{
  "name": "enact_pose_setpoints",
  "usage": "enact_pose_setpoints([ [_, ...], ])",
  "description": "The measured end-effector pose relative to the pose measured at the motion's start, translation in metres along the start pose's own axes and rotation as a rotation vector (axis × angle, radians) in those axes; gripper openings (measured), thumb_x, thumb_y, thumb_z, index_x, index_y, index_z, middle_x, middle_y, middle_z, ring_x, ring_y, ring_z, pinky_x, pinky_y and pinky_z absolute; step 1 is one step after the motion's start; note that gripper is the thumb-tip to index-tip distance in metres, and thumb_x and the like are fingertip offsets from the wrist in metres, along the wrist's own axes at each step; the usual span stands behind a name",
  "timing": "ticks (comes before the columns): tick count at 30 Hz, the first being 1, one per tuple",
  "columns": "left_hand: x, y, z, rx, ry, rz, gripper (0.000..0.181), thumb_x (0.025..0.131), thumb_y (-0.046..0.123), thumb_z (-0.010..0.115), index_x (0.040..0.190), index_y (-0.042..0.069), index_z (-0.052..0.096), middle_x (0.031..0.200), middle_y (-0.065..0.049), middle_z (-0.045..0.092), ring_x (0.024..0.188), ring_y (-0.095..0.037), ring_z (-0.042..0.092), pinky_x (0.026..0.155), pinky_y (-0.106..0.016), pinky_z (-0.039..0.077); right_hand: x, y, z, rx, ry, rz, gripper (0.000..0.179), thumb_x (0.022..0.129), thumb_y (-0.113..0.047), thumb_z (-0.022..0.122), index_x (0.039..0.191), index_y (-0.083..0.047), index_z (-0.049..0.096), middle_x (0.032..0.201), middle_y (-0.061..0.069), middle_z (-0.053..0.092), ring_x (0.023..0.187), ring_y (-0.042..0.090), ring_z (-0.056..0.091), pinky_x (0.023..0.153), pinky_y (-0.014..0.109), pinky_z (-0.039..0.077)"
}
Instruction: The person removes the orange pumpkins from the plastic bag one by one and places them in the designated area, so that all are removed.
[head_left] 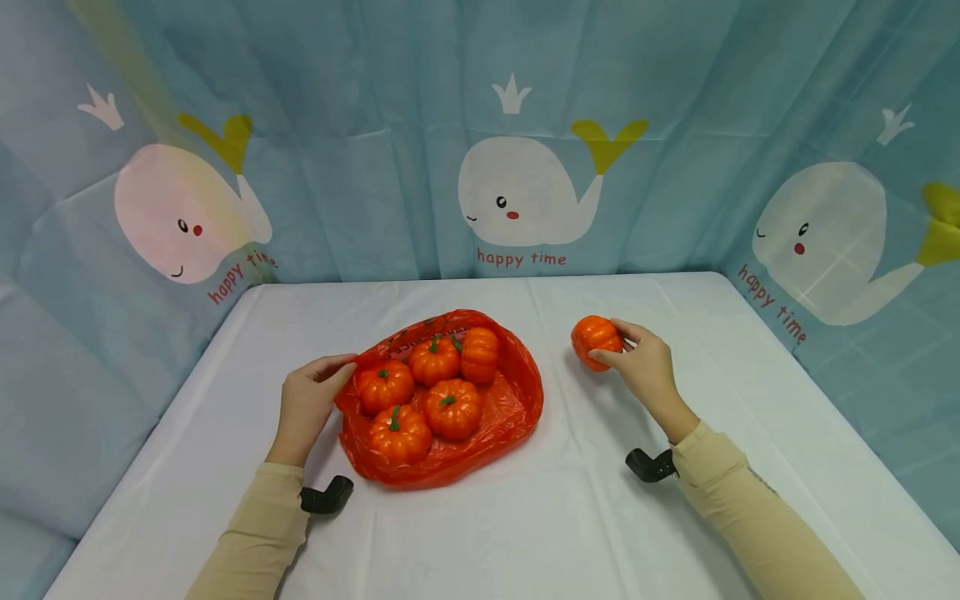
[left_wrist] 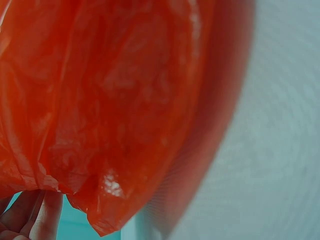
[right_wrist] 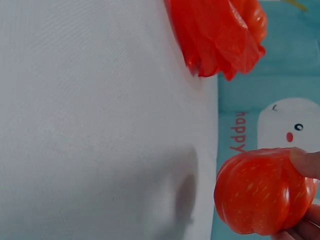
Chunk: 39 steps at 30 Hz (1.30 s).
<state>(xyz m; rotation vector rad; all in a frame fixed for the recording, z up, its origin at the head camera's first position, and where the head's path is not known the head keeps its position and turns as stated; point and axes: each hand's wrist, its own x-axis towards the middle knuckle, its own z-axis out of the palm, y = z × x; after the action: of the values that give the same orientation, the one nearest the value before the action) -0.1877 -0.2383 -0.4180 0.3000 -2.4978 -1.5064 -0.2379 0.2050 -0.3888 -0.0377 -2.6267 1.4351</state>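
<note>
A red plastic bag (head_left: 487, 450) lies spread wide on the table, with several small orange pumpkins (head_left: 453, 409) inside it, most showing green stems. My left hand (head_left: 311, 400) pinches the bag's left rim between thumb and fingers. In the left wrist view the bag's side (left_wrist: 110, 90) fills much of the picture, with fingertips (left_wrist: 47, 215) at its edge. To the right of the bag, my right hand (head_left: 641, 362) grips one more pumpkin (head_left: 595, 342) between thumb and fingers. The right wrist view shows this pumpkin (right_wrist: 260, 192) held above the table, its shadow on the cloth.
A white cloth covers the table (head_left: 480, 542). Blue curtains (head_left: 360, 208) with whale prints stand along the back and both sides. A black wrist mount (head_left: 327, 497) sticks out from the left sleeve, another mount (head_left: 649, 465) from the right one.
</note>
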Motion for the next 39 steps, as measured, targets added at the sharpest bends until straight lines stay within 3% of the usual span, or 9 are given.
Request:
enact_pose_setpoints([
  [12, 0.001, -0.003, 0.000, -0.006, -0.003, -0.004, 0.040, 0.097, 0.039, 0.062, 0.123, 0.010, 0.071, 0.126, -0.014, 0.069, 0.099, 0.001, 0.057, 0.078, -0.005, 0.049, 0.011, 0.011, 0.001, -0.065, 0.034, -0.027, 0.063, 0.085, -0.010, 0.077, 0.139, 0.007, 0.051, 0.142, 0.027, 0.053, 0.133, 0.040, 0.050, 0.109, 0.050, 0.044],
  [39, 0.000, -0.002, 0.000, -0.004, 0.002, 0.003, 0.038, 0.097, 0.037, 0.063, 0.122, 0.009, 0.072, 0.124, -0.015, 0.069, 0.093, 0.008, 0.056, 0.076, -0.005, 0.049, 0.012, 0.016, 0.003, -0.138, 0.035, -0.020, 0.060, 0.083, -0.008, 0.077, 0.136, 0.008, 0.054, 0.140, 0.029, 0.054, 0.130, 0.042, 0.051, 0.108, 0.053, 0.045],
])
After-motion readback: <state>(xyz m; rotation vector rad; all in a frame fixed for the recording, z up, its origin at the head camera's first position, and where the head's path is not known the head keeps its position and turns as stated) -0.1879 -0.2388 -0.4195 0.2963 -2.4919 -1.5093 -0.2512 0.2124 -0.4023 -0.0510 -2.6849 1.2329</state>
